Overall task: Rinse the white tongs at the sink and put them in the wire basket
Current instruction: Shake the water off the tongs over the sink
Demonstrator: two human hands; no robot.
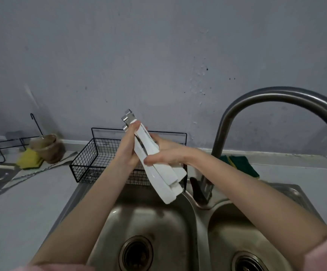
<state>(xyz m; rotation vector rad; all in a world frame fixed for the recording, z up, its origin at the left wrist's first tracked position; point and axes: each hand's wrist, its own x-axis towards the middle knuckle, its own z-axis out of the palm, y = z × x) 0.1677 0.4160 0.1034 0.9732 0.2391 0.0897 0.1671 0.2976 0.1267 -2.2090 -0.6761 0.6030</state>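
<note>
head view looks down on a steel double sink, its two basins side by side with a drain in each. above the right basin arches the dark gooseneck faucet, its base at the back rim between the basins. behind the left basin, on the grey counter, sits the black wire basket, nothing visible inside it.

both forearms reach in from the bottom corners and meet over the sink's back edge, in front of the basket. between the hands are the white tongs, tilted, the metal end up by the wall and the broad white ends hanging low over the left basin's back rim, arms squeezed nearly together.

left hand is wrapped round the upper part of the tongs, its thumb lying along the white handle up near the metal end; the other fingers are hidden behind. right hand clasps the middle from the other side, thumb pressed across the front of the white arm and fingers curled behind it.

further left stand a brown jar and a yellow sponge; a green sponge lies right of the faucet.
</note>
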